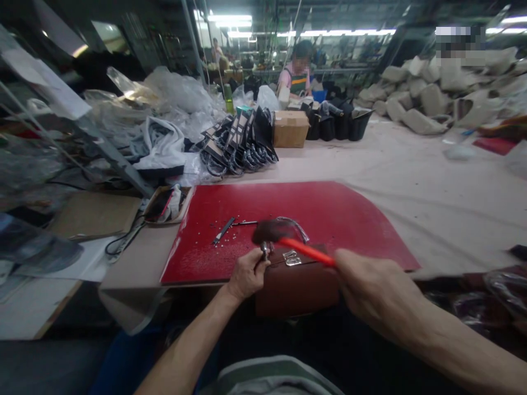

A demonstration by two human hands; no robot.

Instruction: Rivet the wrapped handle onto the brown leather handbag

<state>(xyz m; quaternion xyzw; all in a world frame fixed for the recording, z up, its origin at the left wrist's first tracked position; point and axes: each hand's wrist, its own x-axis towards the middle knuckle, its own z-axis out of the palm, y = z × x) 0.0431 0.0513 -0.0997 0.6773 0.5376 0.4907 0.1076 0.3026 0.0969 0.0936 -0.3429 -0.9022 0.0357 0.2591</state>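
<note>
hammer (307,252): 1 | metal punch (264,251): 1 | brown bag (296,288): 1 | red mat (329,211): 1 | cardboard box (290,130): 1 | dark strip (223,230): 1 | hands: 2, left hand (246,274), right hand (370,291)

The handbag (296,285) stands at the near edge of the mat (349,219); a cardboard box (290,129) sits far behind on the table (432,186).

Brown leather bag (296,288), silver clasp (292,258) on top, stands at my edge of the red mat (329,214). My left hand (246,274) holds a short metal punch (264,250) upright on it; my orange-handled hammer (307,251), head blurred, hangs just above.
</note>
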